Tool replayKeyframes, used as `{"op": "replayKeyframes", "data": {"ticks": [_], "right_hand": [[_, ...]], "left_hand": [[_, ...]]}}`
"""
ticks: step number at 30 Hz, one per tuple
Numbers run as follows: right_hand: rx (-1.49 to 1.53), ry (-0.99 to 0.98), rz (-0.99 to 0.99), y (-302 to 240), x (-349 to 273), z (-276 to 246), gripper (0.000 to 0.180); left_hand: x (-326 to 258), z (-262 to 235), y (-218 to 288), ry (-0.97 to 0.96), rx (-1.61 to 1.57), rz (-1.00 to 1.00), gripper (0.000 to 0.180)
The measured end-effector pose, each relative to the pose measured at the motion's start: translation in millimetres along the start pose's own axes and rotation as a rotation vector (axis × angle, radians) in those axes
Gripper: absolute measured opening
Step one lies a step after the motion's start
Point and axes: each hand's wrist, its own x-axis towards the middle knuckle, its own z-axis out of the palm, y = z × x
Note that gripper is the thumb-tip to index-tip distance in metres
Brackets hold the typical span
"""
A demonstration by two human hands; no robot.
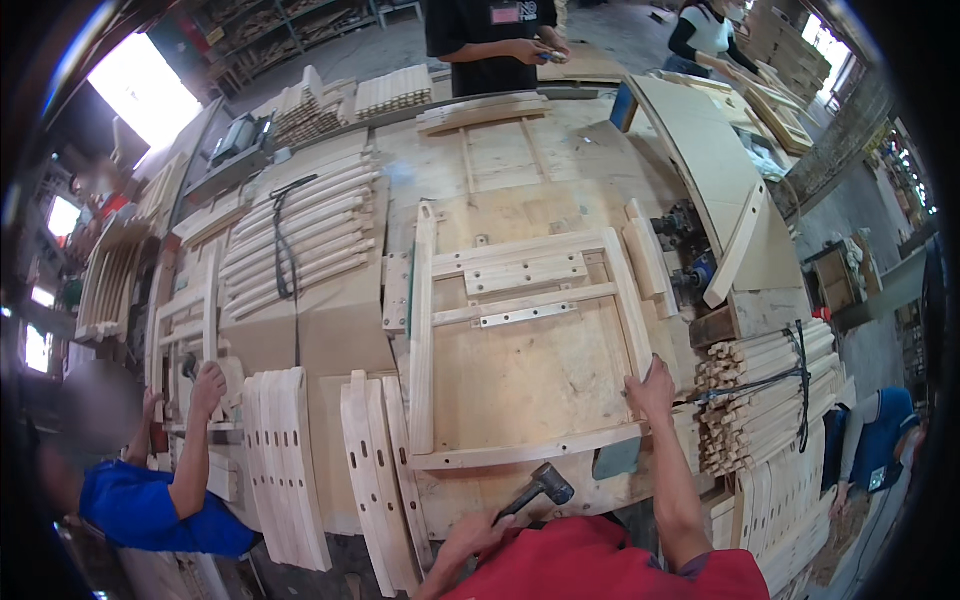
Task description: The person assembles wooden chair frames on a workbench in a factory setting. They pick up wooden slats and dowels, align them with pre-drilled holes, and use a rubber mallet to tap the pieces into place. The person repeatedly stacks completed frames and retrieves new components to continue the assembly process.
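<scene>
A pale wooden frame point(422, 340) lies flat on the workbench before me, its two long side pieces joined by crosspieces near the far end and by a rail point(530, 446) along the near end. My right hand point(652, 390) is closed around the right side piece close to its near corner. Low at the near edge of the bench, my left hand point(472, 540) grips the handle of a dark-headed mallet point(552, 484). The mallet head hangs just short of the near rail, apart from it. Metal plates with holes point(522, 315) sit along the middle crosspiece.
Slotted boards point(283, 465) lie left of the frame, with rows of wooden spindles point(300, 235) beyond. A strapped bundle of sticks point(765, 400) stands at right. A co-worker in blue point(160, 500) works at left; another person in black point(495, 45) stands across the bench.
</scene>
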Motion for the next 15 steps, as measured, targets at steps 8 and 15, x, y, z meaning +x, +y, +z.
{"op": "replayKeyframes", "data": {"ticks": [8,15], "right_hand": [[0.611,-0.3,0.048,16,14,-56,0.066],[1.256,-0.49,0.002,-15,-3,-190,0.061]], "left_hand": [[64,-110,15,1.311,0.363,-0.142,0.051],[82,-119,50,1.128,-0.322,0.146,0.043]]}}
